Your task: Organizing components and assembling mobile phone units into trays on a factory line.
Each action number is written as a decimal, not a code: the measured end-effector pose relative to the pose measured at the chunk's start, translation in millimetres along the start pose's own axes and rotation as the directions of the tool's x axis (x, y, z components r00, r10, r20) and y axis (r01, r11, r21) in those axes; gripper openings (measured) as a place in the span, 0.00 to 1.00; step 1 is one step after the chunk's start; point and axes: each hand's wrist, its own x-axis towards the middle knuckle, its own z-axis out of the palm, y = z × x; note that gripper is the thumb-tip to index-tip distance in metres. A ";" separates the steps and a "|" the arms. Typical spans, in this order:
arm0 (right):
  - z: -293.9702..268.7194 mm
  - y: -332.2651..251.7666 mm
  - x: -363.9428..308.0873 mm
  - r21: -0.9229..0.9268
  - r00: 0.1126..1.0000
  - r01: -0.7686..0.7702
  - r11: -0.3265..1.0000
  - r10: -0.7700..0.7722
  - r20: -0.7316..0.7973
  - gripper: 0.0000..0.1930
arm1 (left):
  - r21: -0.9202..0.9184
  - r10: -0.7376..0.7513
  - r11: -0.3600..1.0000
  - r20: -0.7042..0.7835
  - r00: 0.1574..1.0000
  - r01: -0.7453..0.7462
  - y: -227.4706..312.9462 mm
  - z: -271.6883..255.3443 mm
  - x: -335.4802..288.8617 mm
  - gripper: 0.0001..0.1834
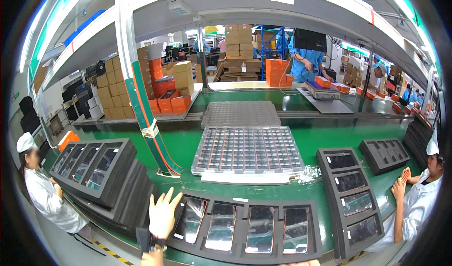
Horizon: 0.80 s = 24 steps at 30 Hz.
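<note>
My left hand (162,214) is open, fingers spread, above the left end of a dark foam tray (238,210). It holds nothing, and a dark band circles its wrist. Next to it in the tray lies a phone-like panel (190,220) with a glossy dark face. More such panels fill the other slots, including one (220,227) beside it and one (296,230) at the right end. Only a sliver of my right hand (301,263) shows at the lower edge, below the tray's right end; its fingers are hidden.
Beyond the foam tray sits a clear plastic tray (248,149) of small parts. Stacked foam trays (123,181) stand at left; another filled tray (349,197) lies at right. A green-orange post (146,120) rises from the bench. Co-workers (40,190) (419,195) flank me.
</note>
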 end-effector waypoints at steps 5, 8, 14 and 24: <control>-41.9 9.6 -78.2 0.837 0.771 -0.547 -0.004 0.386 0.506 0.21 | -0.680 -0.049 0.671 0.357 0.933 0.295 29.3 -35.7 -33.9 0.22; -52.2 -16.8 -62.1 0.768 0.870 -0.333 0.548 0.492 0.026 0.19 | -0.658 -0.028 0.715 0.310 0.950 0.235 23.5 -3.4 -51.1 0.28; -42.2 -7.6 4.9 -0.128 0.900 -0.029 0.991 -0.029 -0.435 0.20 | -0.859 -0.098 0.254 0.434 0.896 0.444 39.3 0.9 -17.2 0.28; -42.7 -3.8 31.4 0.081 0.952 0.016 0.997 0.010 -0.305 0.24 | -0.737 -0.089 0.616 0.288 0.953 0.280 55.6 -42.9 -0.9 0.43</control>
